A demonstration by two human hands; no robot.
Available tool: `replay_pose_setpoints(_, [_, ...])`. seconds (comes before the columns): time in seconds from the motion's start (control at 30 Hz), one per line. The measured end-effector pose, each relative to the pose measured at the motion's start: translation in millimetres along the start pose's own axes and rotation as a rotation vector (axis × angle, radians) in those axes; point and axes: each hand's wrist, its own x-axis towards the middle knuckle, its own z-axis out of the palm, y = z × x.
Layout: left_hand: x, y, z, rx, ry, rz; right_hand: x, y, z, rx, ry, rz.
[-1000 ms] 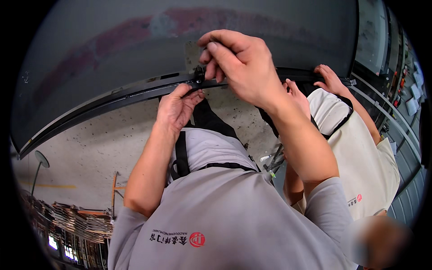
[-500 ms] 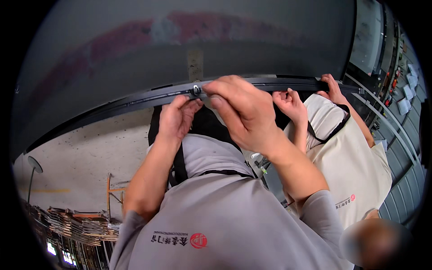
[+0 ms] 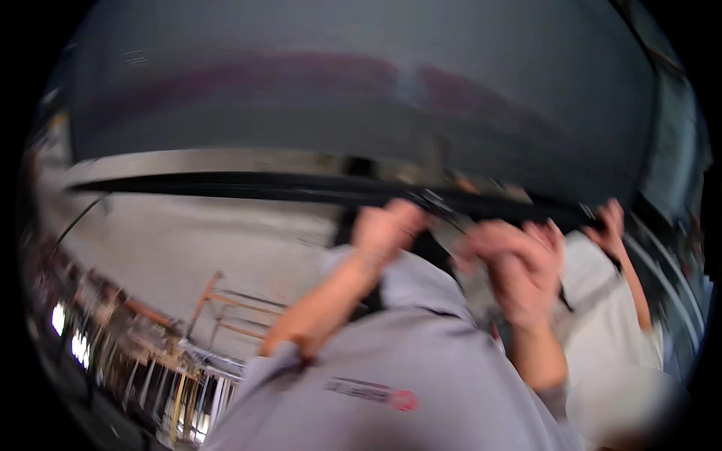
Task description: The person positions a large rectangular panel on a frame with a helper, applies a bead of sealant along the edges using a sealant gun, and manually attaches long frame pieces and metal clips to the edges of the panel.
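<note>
A long black profile strip (image 3: 248, 185) runs across in front of me, below a large dark grey panel (image 3: 301, 113). My left hand (image 3: 387, 229) is closed on the strip's near edge. A small silvery fitting (image 3: 432, 199) shows on the strip, just right of that hand. My right hand (image 3: 519, 263) is smeared by motion, its fingers curled on the near side of the strip; whatever they hold is hidden. Farther right, a co-worker's hands (image 3: 611, 229) are at the same strip, the nearer one partly behind my right hand.
On the right stands the co-worker in a light shirt (image 3: 609, 346), close to my right arm. An orange metal frame (image 3: 244, 304) and a rack of long strips (image 3: 162, 368) stand at the lower left. Pale floor (image 3: 226, 233) shows beneath the strip.
The view has swung and blurred; strip and hands now appear farther right and lower. The strip's left part now stands apart from the panel, with floor showing between. My right hand has drawn back from the fitting.
</note>
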Motion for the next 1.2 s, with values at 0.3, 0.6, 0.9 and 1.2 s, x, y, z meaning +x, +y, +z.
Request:
replay_pose_setpoints(0.3, [-20, -2, 39, -0.753, -0.390, 0.164, -54, -17, 11, 0.192, 0.312, -0.112])
replay_pose_setpoints(0.6, [16, 6, 34, -0.735, -0.365, 0.158, -38, -45, 11, -0.580, 0.261, -0.043])
replay_pose_setpoints(0.9, [8, 29, 45, -0.226, -0.309, 0.024, -22, -69, 2, -1.376, -0.117, -0.224])
replay_pose_setpoints(1.2, [14, 17, 45, -0.726, -0.302, 0.073, -34, -52, -15, -0.840, -0.053, -0.545])
